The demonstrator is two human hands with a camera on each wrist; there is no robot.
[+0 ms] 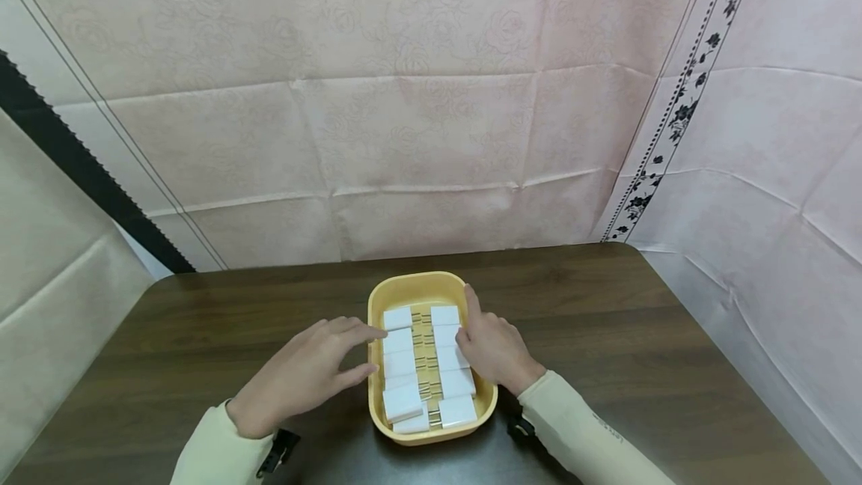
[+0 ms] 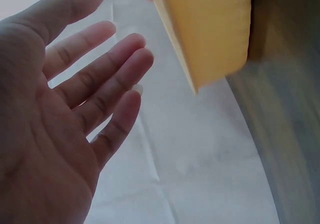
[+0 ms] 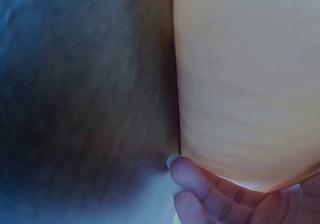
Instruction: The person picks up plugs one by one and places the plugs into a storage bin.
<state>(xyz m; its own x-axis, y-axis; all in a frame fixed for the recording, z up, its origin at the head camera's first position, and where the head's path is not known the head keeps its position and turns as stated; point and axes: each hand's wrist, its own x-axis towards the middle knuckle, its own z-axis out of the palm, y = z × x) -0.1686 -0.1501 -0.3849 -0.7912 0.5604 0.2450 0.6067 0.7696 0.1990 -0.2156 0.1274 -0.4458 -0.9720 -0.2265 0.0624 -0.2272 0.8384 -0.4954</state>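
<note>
A yellow plastic basket (image 1: 420,284) with rounded corners stands on the table in the head view. Two columns of white rectangular blocks (image 1: 400,362) lie inside it, with thin prong-like pieces (image 1: 424,354) between the columns. My right hand (image 1: 497,343) holds the basket's right rim, its thumb on the inner side and the index finger stretched along the edge. In the right wrist view, its fingers (image 3: 210,194) lie at the basket's outer wall (image 3: 245,84). My left hand (image 1: 310,373) hovers at the left rim, fingers spread and palm bare in the left wrist view.
The dark wooden table (image 1: 222,328) reaches out on both sides of the basket. Behind it hangs a pale patterned cloth (image 1: 417,141), and more cloth hangs at the left and right edges.
</note>
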